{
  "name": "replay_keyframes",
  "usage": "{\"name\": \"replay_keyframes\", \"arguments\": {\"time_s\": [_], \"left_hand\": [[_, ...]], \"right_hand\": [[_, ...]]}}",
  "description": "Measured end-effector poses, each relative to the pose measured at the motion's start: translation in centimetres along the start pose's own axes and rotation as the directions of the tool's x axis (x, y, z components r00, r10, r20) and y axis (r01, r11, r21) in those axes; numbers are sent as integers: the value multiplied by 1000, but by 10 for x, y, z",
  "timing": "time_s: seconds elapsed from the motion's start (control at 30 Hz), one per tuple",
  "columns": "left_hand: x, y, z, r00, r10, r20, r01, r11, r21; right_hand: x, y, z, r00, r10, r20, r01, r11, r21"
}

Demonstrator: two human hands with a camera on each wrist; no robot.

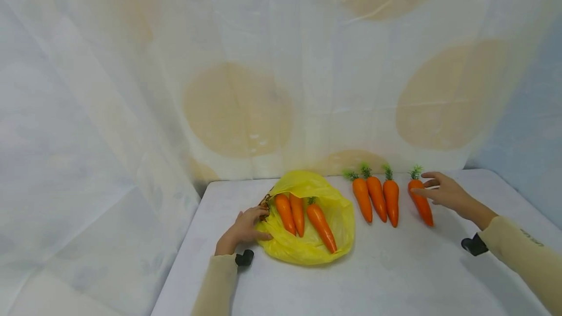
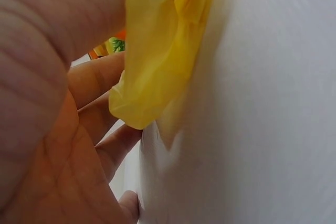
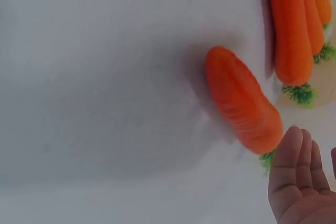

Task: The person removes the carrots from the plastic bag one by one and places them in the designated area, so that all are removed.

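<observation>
A yellow plastic bag [image 1: 344, 213] lies on its side, its mouth facing the near side, with three orange carrots inside; one of them is the front carrot [image 1: 322, 228]. At the bag's left edge my left hand [image 1: 243, 229] holds the rim, thumb on one side and fingers on the other; the left wrist view has the yellow plastic [image 2: 157, 61] between them. Over at the right, a single carrot [image 1: 423, 208] with a green top lies on the table. My right hand [image 1: 448, 194] reaches beside its leafy end, fingers extended and apart, nothing gripped.
Three more carrots lie side by side between the bag and the single carrot, among them the nearest carrot [image 1: 391, 204]. The white table [image 1: 395, 277] ends at the back against a hanging curtain [image 1: 333, 87] with tan circles.
</observation>
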State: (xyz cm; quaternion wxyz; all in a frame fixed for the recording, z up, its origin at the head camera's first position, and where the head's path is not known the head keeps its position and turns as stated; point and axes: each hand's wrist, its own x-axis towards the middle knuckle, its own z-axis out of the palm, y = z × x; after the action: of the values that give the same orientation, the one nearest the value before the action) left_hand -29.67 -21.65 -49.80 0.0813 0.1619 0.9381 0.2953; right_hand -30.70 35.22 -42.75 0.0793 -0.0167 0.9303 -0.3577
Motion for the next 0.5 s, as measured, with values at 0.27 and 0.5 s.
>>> {"name": "replay_keyframes", "arguments": {"time_s": [0.27,0.5], "left_hand": [[0,1,1,1000,14,7,-14,1000,7],[2,-1,1,1000,19,-15,-18,1000,20]], "right_hand": [[-5,-19,6,1000,-1,28,1,1000,-1],[-5,-32,15,998,-59,33,59,998,2]]}}
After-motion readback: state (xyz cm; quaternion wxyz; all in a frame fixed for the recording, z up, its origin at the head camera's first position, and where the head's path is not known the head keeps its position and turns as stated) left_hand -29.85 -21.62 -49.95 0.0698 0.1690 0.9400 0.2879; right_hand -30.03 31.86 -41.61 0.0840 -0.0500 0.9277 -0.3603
